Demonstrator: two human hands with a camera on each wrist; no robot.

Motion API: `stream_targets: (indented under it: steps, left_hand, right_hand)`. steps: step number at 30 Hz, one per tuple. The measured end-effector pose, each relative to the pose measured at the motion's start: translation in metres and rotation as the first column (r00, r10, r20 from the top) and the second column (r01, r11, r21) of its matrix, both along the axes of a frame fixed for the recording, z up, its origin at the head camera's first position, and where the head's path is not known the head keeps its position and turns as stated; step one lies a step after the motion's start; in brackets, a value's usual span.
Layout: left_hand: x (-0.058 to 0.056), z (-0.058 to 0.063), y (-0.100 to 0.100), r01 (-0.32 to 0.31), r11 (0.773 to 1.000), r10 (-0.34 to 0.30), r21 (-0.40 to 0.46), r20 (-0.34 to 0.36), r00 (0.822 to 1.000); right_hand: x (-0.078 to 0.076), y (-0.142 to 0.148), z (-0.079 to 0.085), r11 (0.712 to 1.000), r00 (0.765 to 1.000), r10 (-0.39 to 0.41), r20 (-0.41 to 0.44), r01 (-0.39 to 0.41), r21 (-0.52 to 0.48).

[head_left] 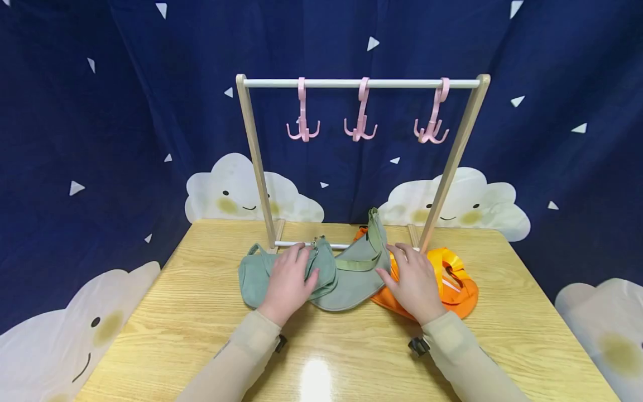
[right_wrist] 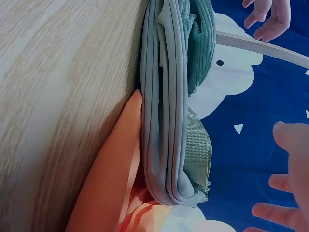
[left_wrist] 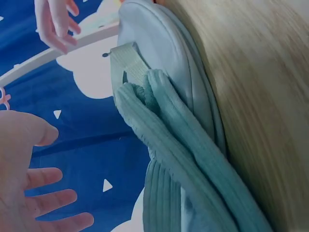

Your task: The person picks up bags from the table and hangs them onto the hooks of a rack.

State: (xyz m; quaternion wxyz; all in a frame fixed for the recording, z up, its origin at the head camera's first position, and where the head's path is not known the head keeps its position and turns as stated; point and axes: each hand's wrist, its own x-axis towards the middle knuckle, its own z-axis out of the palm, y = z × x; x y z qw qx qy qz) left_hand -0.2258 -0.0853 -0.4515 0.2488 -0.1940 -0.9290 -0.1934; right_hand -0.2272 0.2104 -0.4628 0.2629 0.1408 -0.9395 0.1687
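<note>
In the head view my left hand (head_left: pixel 288 285) is over a teal corduroy bag (head_left: pixel 253 282) at the left of a row of bags. A grey-green bag (head_left: pixel 346 296) with a webbing strap (head_left: pixel 359 264) lies in the middle, partly under the teal one. To its right is an orange bag (head_left: pixel 464 298) with yellow-orange straps, and my right hand (head_left: pixel 414 282) is above it, by the grey-green bag's right end. Both wrist views show relaxed, spread fingers with air between them and the fabric. Neither hand holds anything.
Behind the bags stands a wooden rack (head_left: pixel 254 151) with a white top rail (head_left: pixel 331 84). Pink hooks hang from it: left (head_left: pixel 303 111), middle (head_left: pixel 361 111) and right (head_left: pixel 434 114). Everything stands on a wooden table (head_left: pixel 201 290) before a dark blue curtain (head_left: pixel 321 33).
</note>
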Motion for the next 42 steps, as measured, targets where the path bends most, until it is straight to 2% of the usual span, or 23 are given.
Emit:
stream_targets:
  steps: [11,23,29,38,42]
  left_hand:
    - [0.0,0.001,-0.012,-0.019,0.999,0.019,0.035,-0.011,1.0]
    - [-0.002,0.004,-0.03,-0.035,0.998,0.035,0.045,-0.003,0.999]
    - [-0.003,0.003,-0.04,-0.039,0.999,0.038,0.024,0.04,0.998]
    - [-0.001,0.002,-0.052,-0.024,1.0,0.023,0.003,0.13,0.991]
    - [0.001,-0.002,-0.058,-0.018,1.0,0.021,-0.021,0.156,0.988]
  right_hand:
    - [0.001,-0.001,0.003,1.0,0.998,0.005,-0.057,-0.006,-0.023]
    - [-0.007,-0.02,0.012,0.996,0.992,0.086,-0.088,-0.087,-0.011]
    - [-0.013,-0.039,0.02,0.989,0.989,0.143,-0.049,-0.141,0.037]
    - [-0.024,-0.074,0.025,0.963,0.963,0.264,-0.063,-0.259,0.077]
    - [-0.025,-0.09,0.023,0.951,0.956,0.294,-0.01,-0.292,0.1]
